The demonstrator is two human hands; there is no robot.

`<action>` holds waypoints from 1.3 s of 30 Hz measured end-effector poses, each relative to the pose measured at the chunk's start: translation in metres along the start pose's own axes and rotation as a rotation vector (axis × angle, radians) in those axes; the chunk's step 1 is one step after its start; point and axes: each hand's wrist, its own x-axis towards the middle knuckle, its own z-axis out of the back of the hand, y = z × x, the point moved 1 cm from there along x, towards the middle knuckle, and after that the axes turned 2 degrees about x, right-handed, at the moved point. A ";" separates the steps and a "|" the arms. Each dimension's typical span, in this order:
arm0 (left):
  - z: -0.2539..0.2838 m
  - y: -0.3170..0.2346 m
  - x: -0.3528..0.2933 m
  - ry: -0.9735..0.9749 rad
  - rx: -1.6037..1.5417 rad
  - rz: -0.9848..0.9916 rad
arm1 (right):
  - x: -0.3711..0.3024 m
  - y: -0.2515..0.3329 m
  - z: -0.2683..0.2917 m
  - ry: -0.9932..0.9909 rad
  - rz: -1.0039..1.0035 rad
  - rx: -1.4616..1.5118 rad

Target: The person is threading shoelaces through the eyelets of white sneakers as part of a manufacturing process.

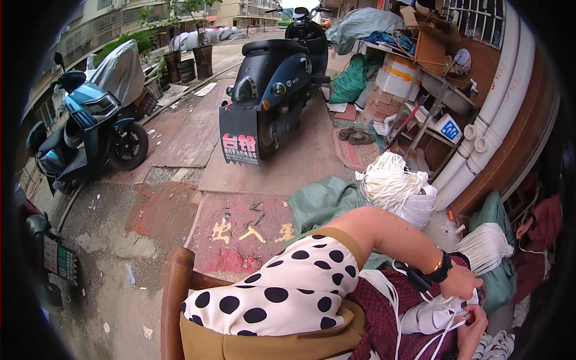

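My left hand [461,283], with a black watch on its wrist, bends over a white wrapped bundle [423,318] in my lap, its fingers closed on the bundle's end. Just below, my right hand [472,332] has its thumb and fingers closed at the same end, on a thin white cord. Long white cords [389,294] trail from the bundle over a dark red checked cloth [375,297] on my lap. The fingertips partly hide the bundle's end, so its exact kind does not show.
White cord bundles lie in a white sack [414,207] and on a green bag [495,282]; looped cords [497,347] lie low right. Another person's hand [525,227] shows at the right edge. A wooden chair arm [178,294] is left; a dark scooter [270,90] stands ahead.
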 end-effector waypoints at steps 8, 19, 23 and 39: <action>-0.019 0.024 0.059 0.425 0.163 -0.165 | 0.019 0.043 0.026 0.170 0.456 -0.348; -0.031 0.054 0.079 0.906 -0.669 0.390 | 0.013 -0.022 0.019 0.351 0.430 -0.177; -0.049 0.039 0.095 0.633 -0.455 0.357 | 0.013 -0.009 0.037 0.465 0.261 -0.003; -0.008 -0.007 0.010 -0.003 -0.409 0.262 | 0.030 -0.011 0.002 -0.015 -0.475 0.875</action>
